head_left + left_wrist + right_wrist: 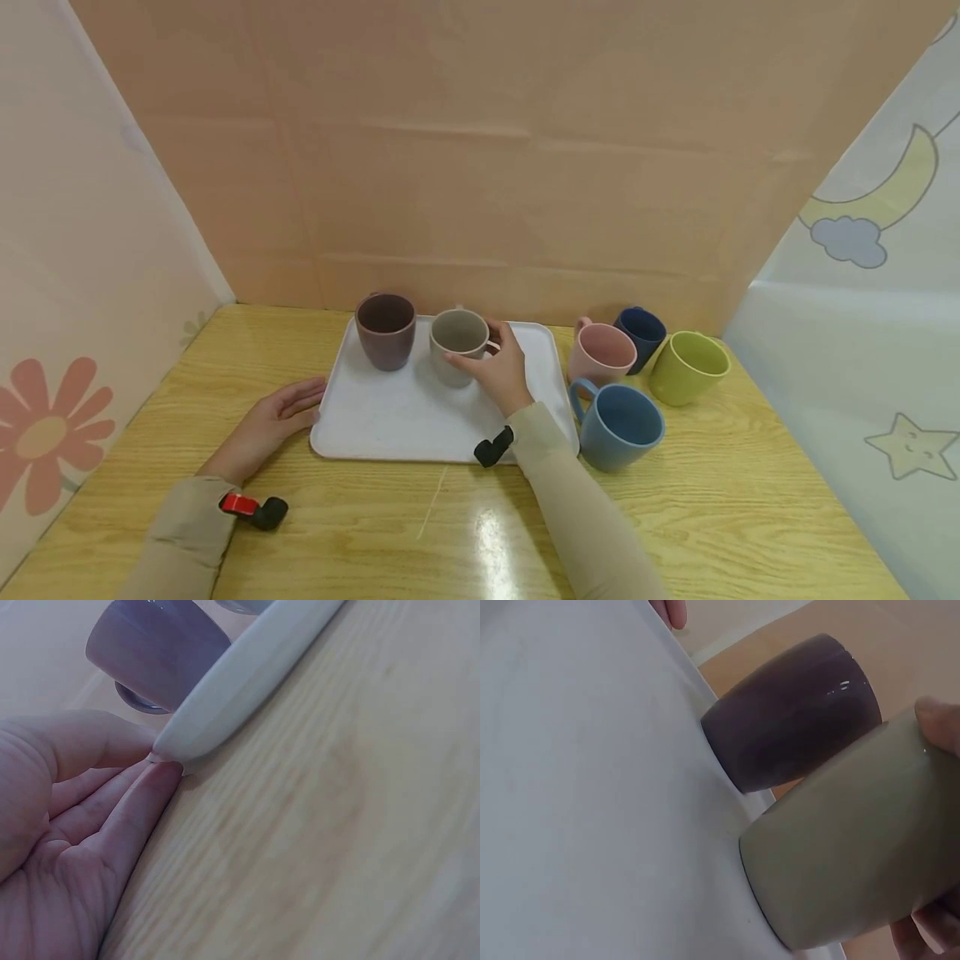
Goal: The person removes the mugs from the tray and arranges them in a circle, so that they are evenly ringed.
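Observation:
My right hand (501, 372) grips a beige-grey mug (453, 372), thumb on the near side and fingers round by its handle. The mug stands upright over the white tray (420, 429), its base right at the surface in the right wrist view. To its left, a purple-brown mug (387, 337) stands upright on the tray. My left hand (272, 423) is at the tray's left edge; in the left wrist view the thumb (112, 739) meets the rim and a finger (146, 799) lies at its underside, pinching it.
Right of the tray stand a pink mug (600, 354), a dark blue mug (642, 333), a yellow-green mug (684, 375) and a light blue mug (618, 433), which overlaps the tray's edge in the head view. A tan backdrop (480, 167) rises behind the wooden table (360, 525).

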Action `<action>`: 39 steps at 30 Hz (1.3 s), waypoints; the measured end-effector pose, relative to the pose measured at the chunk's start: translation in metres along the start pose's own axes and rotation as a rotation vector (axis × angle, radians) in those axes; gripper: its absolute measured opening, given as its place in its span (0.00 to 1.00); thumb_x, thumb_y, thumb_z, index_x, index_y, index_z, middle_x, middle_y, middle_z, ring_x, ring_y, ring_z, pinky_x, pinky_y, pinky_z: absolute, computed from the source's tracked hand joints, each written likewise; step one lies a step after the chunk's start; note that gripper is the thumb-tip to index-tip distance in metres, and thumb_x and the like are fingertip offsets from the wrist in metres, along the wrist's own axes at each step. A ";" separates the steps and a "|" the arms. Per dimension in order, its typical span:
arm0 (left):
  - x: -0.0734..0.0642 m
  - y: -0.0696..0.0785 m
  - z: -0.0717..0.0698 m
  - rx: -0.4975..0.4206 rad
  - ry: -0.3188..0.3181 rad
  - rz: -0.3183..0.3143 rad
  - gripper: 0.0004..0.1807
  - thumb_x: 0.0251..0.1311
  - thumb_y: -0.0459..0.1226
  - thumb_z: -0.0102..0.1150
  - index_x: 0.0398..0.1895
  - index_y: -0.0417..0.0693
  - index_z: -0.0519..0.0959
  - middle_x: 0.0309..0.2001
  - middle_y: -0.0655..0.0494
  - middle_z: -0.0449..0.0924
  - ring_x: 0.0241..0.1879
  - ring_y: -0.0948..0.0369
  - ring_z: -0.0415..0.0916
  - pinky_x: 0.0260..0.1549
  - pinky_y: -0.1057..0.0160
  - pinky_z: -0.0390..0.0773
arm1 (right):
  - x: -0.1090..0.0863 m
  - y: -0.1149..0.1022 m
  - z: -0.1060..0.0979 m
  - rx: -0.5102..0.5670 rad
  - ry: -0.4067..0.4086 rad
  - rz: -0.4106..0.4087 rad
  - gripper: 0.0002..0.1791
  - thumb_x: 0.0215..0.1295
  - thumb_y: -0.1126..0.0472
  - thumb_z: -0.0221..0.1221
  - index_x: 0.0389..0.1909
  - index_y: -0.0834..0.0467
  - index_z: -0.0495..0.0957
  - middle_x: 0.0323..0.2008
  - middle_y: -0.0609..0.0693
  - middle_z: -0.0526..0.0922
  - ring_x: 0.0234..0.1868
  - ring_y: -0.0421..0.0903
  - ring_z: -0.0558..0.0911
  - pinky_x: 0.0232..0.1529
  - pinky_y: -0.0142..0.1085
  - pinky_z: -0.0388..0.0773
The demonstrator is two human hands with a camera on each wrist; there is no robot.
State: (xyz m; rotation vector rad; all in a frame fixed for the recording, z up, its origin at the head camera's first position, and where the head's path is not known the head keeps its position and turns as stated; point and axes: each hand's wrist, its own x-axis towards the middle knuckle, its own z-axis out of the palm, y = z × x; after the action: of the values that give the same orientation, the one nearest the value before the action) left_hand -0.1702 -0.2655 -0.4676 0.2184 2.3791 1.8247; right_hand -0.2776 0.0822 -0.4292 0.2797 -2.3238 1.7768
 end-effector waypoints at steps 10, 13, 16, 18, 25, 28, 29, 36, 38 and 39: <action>-0.001 0.002 0.000 0.013 0.001 -0.003 0.36 0.74 0.43 0.58 0.78 0.39 0.58 0.74 0.38 0.63 0.66 0.73 0.66 0.55 0.81 0.68 | -0.020 -0.015 -0.014 -0.007 0.040 -0.010 0.41 0.44 0.54 0.82 0.61 0.56 0.75 0.55 0.49 0.80 0.56 0.49 0.78 0.59 0.48 0.74; -0.001 0.003 0.001 0.013 0.000 0.002 0.36 0.74 0.42 0.58 0.78 0.39 0.58 0.74 0.38 0.63 0.65 0.74 0.66 0.55 0.81 0.68 | -0.027 -0.019 -0.023 -0.015 0.033 -0.045 0.41 0.45 0.54 0.81 0.61 0.56 0.74 0.55 0.49 0.79 0.56 0.49 0.78 0.59 0.49 0.75; 0.000 0.003 0.001 0.007 -0.002 0.002 0.36 0.74 0.42 0.58 0.78 0.39 0.58 0.74 0.38 0.63 0.64 0.75 0.66 0.55 0.81 0.68 | -0.034 -0.023 -0.032 -0.016 0.023 -0.077 0.39 0.47 0.55 0.80 0.61 0.56 0.74 0.55 0.50 0.79 0.55 0.48 0.77 0.59 0.48 0.75; -0.001 0.003 0.001 0.004 -0.003 -0.003 0.36 0.73 0.42 0.58 0.78 0.39 0.58 0.74 0.38 0.63 0.64 0.75 0.66 0.55 0.81 0.69 | -0.040 -0.027 -0.038 -0.012 0.020 -0.098 0.39 0.47 0.57 0.80 0.61 0.56 0.74 0.55 0.50 0.79 0.54 0.48 0.77 0.59 0.48 0.76; -0.003 0.004 -0.001 0.024 0.003 -0.004 0.37 0.74 0.43 0.58 0.78 0.39 0.58 0.73 0.38 0.63 0.64 0.75 0.66 0.54 0.81 0.68 | -0.060 -0.049 -0.061 0.071 -0.012 -0.203 0.40 0.46 0.68 0.78 0.64 0.61 0.73 0.58 0.55 0.78 0.54 0.51 0.77 0.58 0.37 0.75; -0.003 0.005 -0.001 0.025 0.005 0.007 0.36 0.74 0.43 0.58 0.78 0.39 0.58 0.74 0.38 0.63 0.63 0.77 0.66 0.54 0.81 0.68 | -0.066 -0.058 -0.073 0.108 -0.020 -0.238 0.41 0.47 0.71 0.76 0.65 0.65 0.71 0.58 0.58 0.77 0.54 0.51 0.77 0.58 0.32 0.74; -0.003 0.005 -0.001 0.026 0.004 0.009 0.36 0.74 0.43 0.58 0.78 0.39 0.58 0.74 0.38 0.63 0.63 0.78 0.66 0.54 0.82 0.67 | -0.068 -0.060 -0.078 0.115 -0.022 -0.246 0.41 0.47 0.71 0.75 0.66 0.66 0.71 0.59 0.59 0.77 0.54 0.51 0.77 0.59 0.30 0.73; -0.003 0.005 0.000 0.030 0.004 0.002 0.36 0.74 0.43 0.58 0.78 0.39 0.58 0.73 0.38 0.64 0.64 0.75 0.66 0.54 0.82 0.67 | -0.078 -0.070 -0.109 0.183 -0.009 -0.297 0.39 0.48 0.75 0.70 0.65 0.70 0.69 0.58 0.56 0.77 0.58 0.45 0.79 0.60 0.30 0.74; -0.003 0.005 0.000 0.033 0.004 -0.002 0.36 0.74 0.43 0.58 0.78 0.39 0.58 0.74 0.38 0.63 0.65 0.74 0.66 0.54 0.82 0.67 | -0.079 -0.072 -0.119 0.226 0.003 -0.332 0.39 0.48 0.75 0.69 0.65 0.71 0.69 0.60 0.56 0.76 0.61 0.46 0.77 0.60 0.31 0.73; -0.003 0.005 0.001 0.035 0.005 0.000 0.36 0.74 0.43 0.58 0.78 0.39 0.58 0.73 0.39 0.64 0.66 0.73 0.66 0.54 0.82 0.67 | -0.080 -0.073 -0.124 0.252 0.009 -0.347 0.39 0.48 0.75 0.69 0.65 0.71 0.69 0.61 0.55 0.76 0.61 0.46 0.77 0.61 0.31 0.73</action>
State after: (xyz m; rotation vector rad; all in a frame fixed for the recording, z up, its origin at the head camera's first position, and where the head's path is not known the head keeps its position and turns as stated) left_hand -0.1665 -0.2644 -0.4628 0.2182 2.4154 1.7868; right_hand -0.1752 0.1854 -0.3513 0.6672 -1.8975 1.8764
